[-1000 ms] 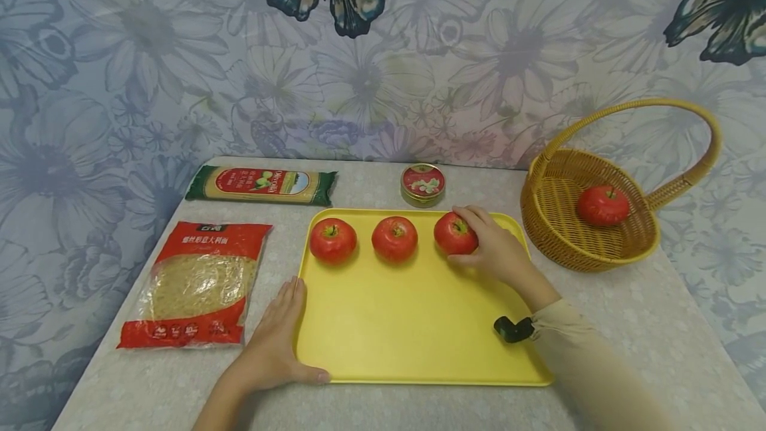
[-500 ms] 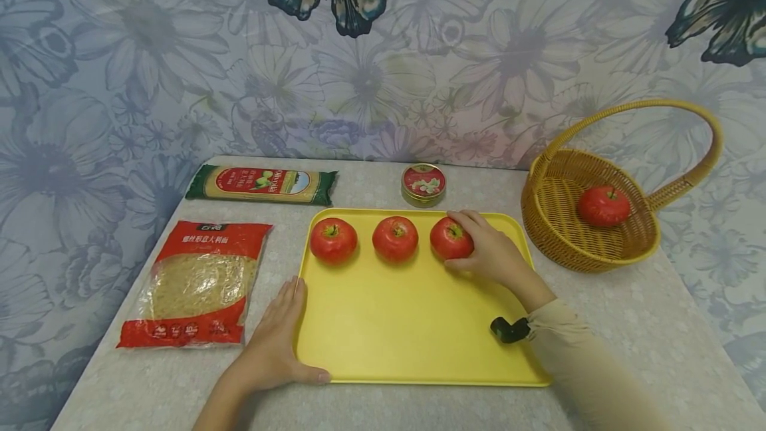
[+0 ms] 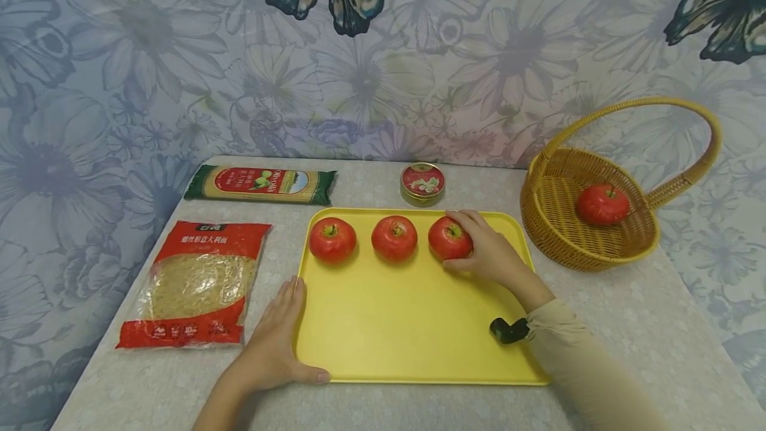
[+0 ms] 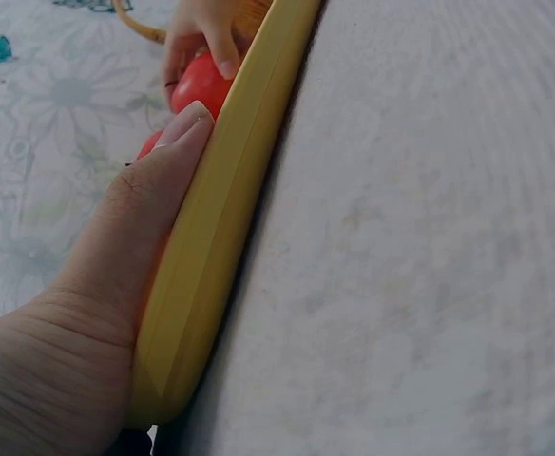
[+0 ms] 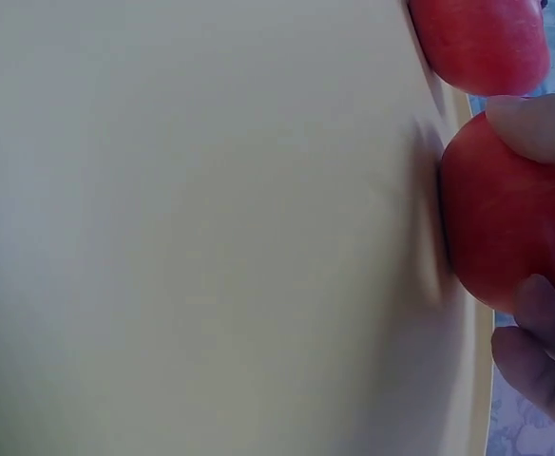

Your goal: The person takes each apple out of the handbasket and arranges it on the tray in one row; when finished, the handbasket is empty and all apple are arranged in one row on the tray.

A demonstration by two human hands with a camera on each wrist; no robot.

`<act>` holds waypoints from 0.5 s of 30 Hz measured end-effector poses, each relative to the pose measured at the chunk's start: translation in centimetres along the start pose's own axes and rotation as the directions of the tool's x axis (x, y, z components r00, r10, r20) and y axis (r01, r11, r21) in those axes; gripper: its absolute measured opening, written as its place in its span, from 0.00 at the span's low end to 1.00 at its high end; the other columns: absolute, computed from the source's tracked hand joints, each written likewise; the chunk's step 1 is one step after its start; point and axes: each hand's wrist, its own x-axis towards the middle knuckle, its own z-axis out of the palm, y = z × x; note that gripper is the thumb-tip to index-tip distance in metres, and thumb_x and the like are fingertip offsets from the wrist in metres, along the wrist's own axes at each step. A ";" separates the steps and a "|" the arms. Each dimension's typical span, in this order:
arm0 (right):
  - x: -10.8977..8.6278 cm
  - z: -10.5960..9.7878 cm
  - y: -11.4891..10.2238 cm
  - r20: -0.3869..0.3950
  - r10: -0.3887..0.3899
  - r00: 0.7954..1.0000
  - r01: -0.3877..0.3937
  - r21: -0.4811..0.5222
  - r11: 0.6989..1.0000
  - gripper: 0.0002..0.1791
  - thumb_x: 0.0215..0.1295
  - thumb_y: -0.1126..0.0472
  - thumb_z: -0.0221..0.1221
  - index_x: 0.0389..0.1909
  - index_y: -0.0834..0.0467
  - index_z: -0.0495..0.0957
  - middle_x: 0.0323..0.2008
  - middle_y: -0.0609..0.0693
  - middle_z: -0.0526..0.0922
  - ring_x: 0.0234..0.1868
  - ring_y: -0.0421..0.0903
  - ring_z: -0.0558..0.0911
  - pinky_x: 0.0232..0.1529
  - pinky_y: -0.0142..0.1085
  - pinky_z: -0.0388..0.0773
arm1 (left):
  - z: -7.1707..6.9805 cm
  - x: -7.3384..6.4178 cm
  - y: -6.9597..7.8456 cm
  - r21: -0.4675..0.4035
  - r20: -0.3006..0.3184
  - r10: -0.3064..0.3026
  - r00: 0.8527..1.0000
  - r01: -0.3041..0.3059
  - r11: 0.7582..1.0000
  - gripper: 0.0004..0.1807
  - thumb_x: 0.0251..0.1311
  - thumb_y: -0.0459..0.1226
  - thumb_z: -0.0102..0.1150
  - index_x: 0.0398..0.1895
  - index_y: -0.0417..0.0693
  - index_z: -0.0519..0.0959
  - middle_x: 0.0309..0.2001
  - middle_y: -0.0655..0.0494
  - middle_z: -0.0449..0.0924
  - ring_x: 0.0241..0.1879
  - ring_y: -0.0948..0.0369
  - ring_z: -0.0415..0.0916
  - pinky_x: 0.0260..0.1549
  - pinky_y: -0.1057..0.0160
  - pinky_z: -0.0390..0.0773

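Observation:
Three red apples stand in a row along the back of a yellow tray [image 3: 413,331]: a left apple [image 3: 332,241], a middle apple [image 3: 394,239] and a right apple [image 3: 447,239]. My right hand [image 3: 493,248] holds the right apple from its right side, thumb in front and fingers behind; the right wrist view shows the fingertips on this apple's [image 5: 506,218] skin. Straight fingers of my left hand [image 3: 272,338] rest against the tray's left edge. Its thumb [image 4: 135,199] lies along the tray's front edge at the near left corner.
A wicker basket [image 3: 574,245] with a tall handle stands on the right, another red apple [image 3: 603,204] inside. Behind the tray is a round tin [image 3: 423,185]. On the left lie a green-ended pasta packet [image 3: 260,185] and a red pasta bag [image 3: 194,285]. A patterned wall backs the table.
My right hand has shifted the right apple slightly left on the tray, closer to the middle apple. The left hand has stayed at the tray's corner.

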 end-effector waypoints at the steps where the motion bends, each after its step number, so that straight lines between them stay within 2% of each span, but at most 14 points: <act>1: 0.0 0.1 0.0 -0.002 -0.001 1.000 0.001 0.005 1.000 0.52 0.50 0.46 0.75 0.75 0.45 0.58 0.68 0.50 0.64 0.60 0.58 0.78 0.58 0.60 0.76 | 0.0 0.0 0.0 0.001 0.002 -0.005 1.000 0.005 1.000 0.88 0.18 0.73 0.76 0.81 0.47 0.35 0.81 0.42 0.31 0.80 0.43 0.29 0.73 0.35 0.43; 6: 0.0 0.3 0.1 0.000 0.005 1.000 -0.005 0.020 1.000 0.53 0.51 0.45 0.74 0.76 0.43 0.56 0.70 0.49 0.63 0.61 0.59 0.78 0.59 0.60 0.75 | 0.0 0.1 -0.1 -0.004 0.008 -0.011 1.000 0.011 1.000 0.88 0.18 0.72 0.76 0.81 0.48 0.35 0.81 0.43 0.30 0.80 0.44 0.28 0.73 0.35 0.42; 12: -0.5 0.2 0.2 0.003 0.030 1.000 -0.030 0.042 0.999 0.56 0.50 0.43 0.74 0.77 0.40 0.53 0.75 0.51 0.59 0.66 0.61 0.74 0.61 0.62 0.72 | 0.0 0.0 -0.1 -0.012 0.012 -0.012 1.000 0.012 1.000 0.88 0.18 0.72 0.76 0.81 0.47 0.34 0.81 0.43 0.30 0.80 0.44 0.28 0.74 0.36 0.42; 15: -0.9 -0.3 0.2 -0.024 0.024 0.999 -0.023 0.040 0.999 0.56 0.49 0.40 0.74 0.77 0.40 0.54 0.75 0.48 0.59 0.56 0.55 0.80 0.53 0.54 0.79 | 0.0 0.0 -0.1 -0.017 0.013 -0.011 1.000 0.012 1.000 0.87 0.18 0.71 0.77 0.81 0.47 0.34 0.81 0.43 0.30 0.80 0.44 0.28 0.74 0.36 0.41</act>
